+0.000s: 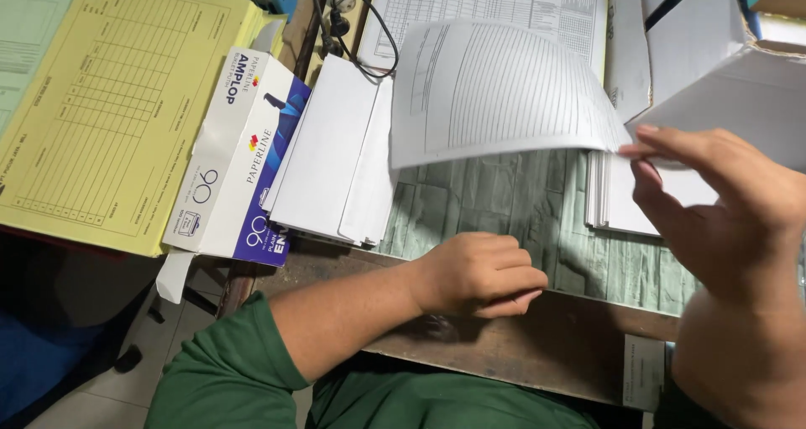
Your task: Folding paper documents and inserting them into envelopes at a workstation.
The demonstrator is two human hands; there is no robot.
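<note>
The right hand (722, 202) pinches one printed sheet (495, 89) by its right corner between thumb and fingertips, holding it lifted and curling above the desk (520, 211). The sheet is white, ruled with a table of fine lines. The left hand (480, 274) is a loose fist resting on the desk's front edge, holding nothing that can be seen; its forearm runs back to a green sleeve (222, 370).

Under the right hand lies one stack of white paper (617, 202), its edges showing at the left side. The desk top there is grey-green with a brick-like pattern, and its front edge is dark wood.

Left of the lifted sheet sits one bundle of white envelopes (332, 156), fanned slightly, spilling from one open envelope box (243, 156). The box is long, white and blue, with red and yellow marks and dark lettering, its flap open towards the person.

Further left lies one pile of yellow forms (117, 102), printed with a grid. Behind the lifted sheet another white table form (495, 1) lies flat, with black cables (369, 26) crossing its left edge. At the upper right stand white boxes (697, 51), how many I cannot tell.
</note>
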